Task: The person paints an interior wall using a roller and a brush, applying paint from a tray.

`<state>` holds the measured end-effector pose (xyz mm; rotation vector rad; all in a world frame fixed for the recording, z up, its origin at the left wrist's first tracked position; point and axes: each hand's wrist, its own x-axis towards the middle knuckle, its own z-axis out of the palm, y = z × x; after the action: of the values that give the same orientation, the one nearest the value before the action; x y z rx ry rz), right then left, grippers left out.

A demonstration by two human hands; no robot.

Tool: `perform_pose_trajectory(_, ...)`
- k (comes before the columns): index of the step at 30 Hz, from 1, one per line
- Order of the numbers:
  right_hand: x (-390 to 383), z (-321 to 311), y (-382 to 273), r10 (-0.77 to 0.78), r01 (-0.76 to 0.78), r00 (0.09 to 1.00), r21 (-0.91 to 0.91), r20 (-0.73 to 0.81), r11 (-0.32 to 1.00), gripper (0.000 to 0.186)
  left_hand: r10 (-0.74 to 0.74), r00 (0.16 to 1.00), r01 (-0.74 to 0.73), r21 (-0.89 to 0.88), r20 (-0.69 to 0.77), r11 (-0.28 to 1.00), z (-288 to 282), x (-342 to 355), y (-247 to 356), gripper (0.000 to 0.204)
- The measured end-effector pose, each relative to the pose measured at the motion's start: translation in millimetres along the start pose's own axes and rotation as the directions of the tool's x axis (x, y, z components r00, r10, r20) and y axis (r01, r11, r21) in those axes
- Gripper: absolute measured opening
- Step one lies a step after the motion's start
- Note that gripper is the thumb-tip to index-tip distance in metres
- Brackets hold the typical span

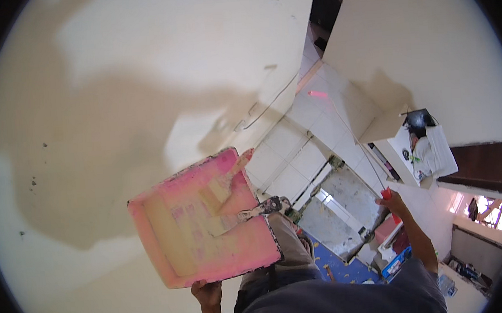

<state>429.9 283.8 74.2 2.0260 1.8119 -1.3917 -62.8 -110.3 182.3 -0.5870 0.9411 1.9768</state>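
My left hand grips the lower edge of a pink-stained paint tray with yellowish residue in it. A paintbrush with a worn red-tipped handle and a scraper with a paint-crusted dark handle lie in the tray. At the right, my right hand is closed on the red grip of a long, thin-poled paint roller, whose small pink head is up over the tiled floor beside the wall.
A pale wall fills the left. At the right stand a white cabinet with items on top and a dark brown panel. Below are floor tiles, a grey cement patch and a blue patterned sheet.
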Motion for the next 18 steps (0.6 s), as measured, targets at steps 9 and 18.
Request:
perform_pose_trajectory(9, 2, 2, 5, 0.045, -0.051, 0.997, 0.118, 0.060, 0.992, 0.047, 0.040, 0.997, -0.038, -0.026, 0.071, 0.999, 20, -27, 7, 0.051)
perform_pose_trajectory(18, 15, 12, 17, 0.031, -0.033, 0.999, 0.141, 0.017, 0.989, 0.051, 0.080, 0.991, -0.072, -0.077, 0.108, 0.994, 37, -28, -11, 0.055)
